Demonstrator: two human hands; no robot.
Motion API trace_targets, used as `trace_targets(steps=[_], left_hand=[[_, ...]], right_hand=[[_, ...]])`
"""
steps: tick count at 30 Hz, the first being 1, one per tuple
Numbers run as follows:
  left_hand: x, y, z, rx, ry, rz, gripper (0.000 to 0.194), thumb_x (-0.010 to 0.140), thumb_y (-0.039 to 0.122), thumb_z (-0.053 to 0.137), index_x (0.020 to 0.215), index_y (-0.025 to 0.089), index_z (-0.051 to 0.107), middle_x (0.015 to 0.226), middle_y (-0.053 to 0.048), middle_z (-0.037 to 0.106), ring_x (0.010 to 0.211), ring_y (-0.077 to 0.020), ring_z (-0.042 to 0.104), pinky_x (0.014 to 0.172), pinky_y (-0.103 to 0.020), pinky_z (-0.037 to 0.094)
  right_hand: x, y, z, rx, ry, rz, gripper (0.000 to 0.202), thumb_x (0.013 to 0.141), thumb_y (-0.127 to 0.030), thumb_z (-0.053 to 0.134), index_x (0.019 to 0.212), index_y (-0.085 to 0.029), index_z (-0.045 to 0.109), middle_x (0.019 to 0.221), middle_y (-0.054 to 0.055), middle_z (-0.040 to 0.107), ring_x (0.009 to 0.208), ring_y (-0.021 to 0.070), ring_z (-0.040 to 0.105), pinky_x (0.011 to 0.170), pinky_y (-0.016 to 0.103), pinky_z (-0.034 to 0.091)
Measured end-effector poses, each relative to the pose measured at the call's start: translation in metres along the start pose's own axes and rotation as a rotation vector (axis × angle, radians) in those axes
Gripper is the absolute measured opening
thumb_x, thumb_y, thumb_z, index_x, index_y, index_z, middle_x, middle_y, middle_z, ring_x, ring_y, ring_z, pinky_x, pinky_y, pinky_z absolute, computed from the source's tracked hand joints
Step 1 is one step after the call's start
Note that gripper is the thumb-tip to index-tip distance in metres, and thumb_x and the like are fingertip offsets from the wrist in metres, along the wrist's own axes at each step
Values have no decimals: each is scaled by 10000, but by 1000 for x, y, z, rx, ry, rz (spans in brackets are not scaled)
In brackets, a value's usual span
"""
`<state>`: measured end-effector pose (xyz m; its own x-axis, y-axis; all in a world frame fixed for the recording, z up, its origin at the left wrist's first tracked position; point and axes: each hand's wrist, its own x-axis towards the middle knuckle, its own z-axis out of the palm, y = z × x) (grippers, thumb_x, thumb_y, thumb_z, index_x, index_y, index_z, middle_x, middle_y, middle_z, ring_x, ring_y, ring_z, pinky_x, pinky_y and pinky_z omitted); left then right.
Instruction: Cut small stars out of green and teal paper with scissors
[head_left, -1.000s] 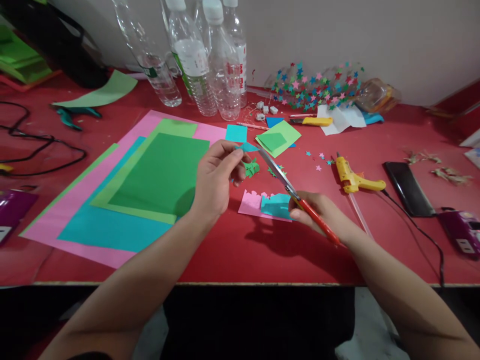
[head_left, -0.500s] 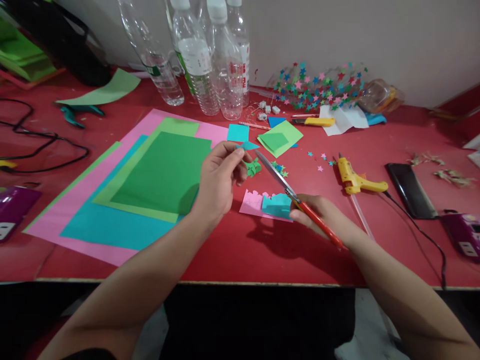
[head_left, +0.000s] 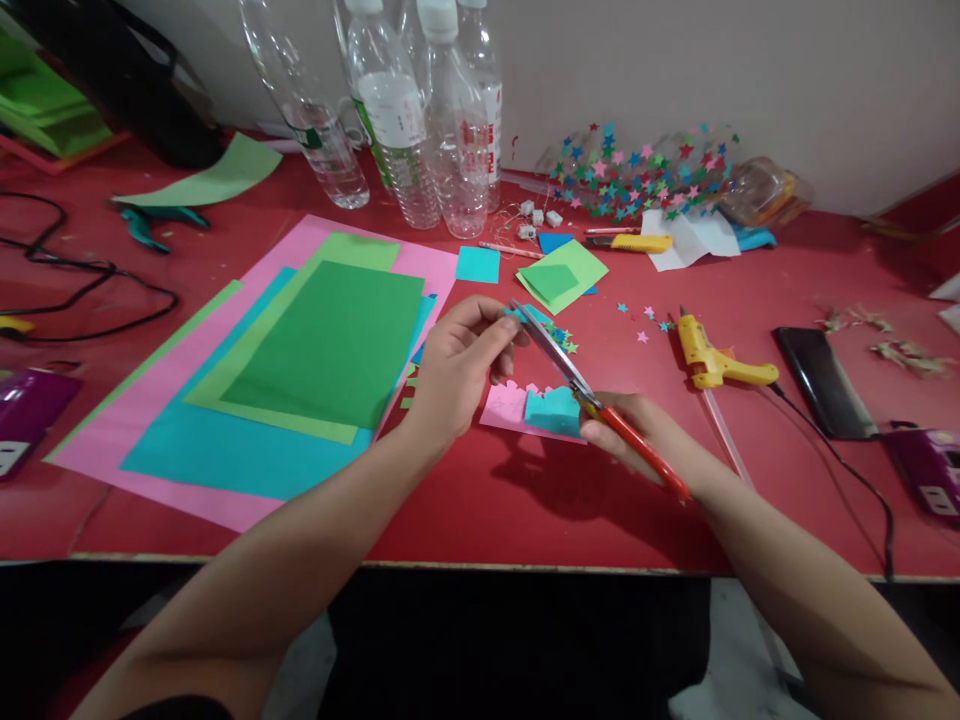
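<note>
My left hand [head_left: 469,365] is closed, thumb and fingers pinching a small piece of blue paper [head_left: 537,313]. My right hand [head_left: 637,435] grips the red handles of a pair of scissors [head_left: 559,360]. The blades point up and left and cross the blue paper at my left fingertips. Whether the blades have closed on it I cannot tell. Below the scissors lie a pink paper strip [head_left: 504,408] with a jagged upper edge and a blue paper piece [head_left: 551,410] on top of it. Small paper stars [head_left: 564,340] lie just beyond the blades.
Dark green paper [head_left: 330,340] tops a stack of coloured sheets at left. Plastic bottles [head_left: 394,130] stand behind. A star-covered bottle [head_left: 637,175], a yellow cutter [head_left: 641,243], a yellow glue gun [head_left: 712,355] with its cord and a phone [head_left: 821,380] lie to the right.
My left hand has moved right and slightly down, bringing the blue paper against the scissor blades. The scissors have barely moved.
</note>
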<state>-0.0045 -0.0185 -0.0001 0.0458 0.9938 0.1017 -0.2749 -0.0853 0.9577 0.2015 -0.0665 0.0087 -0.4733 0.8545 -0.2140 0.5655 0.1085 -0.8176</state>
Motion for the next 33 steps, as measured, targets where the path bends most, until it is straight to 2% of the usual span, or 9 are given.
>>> trace_targets(steps=[20,33], left_hand=[[-1,2,1,-19,5,-9,96,791,217,614,723,174,563,629,33,625,424,-27,468,387,-158,369],[1,7,-5,67,7,-12,103,763,252,655,717,174,606,624,22,642,432,-39,462,414,-171,382]], right_hand=[[0,-2,1,53,-15,19,419,874,-549,485,659,-215,352,518,-50,401,467,91,362,468,232,261],[-1,-2,0,54,-18,23,428,868,-562,483,655,-212,359,519,-44,400,473,93,358,470,240,257]])
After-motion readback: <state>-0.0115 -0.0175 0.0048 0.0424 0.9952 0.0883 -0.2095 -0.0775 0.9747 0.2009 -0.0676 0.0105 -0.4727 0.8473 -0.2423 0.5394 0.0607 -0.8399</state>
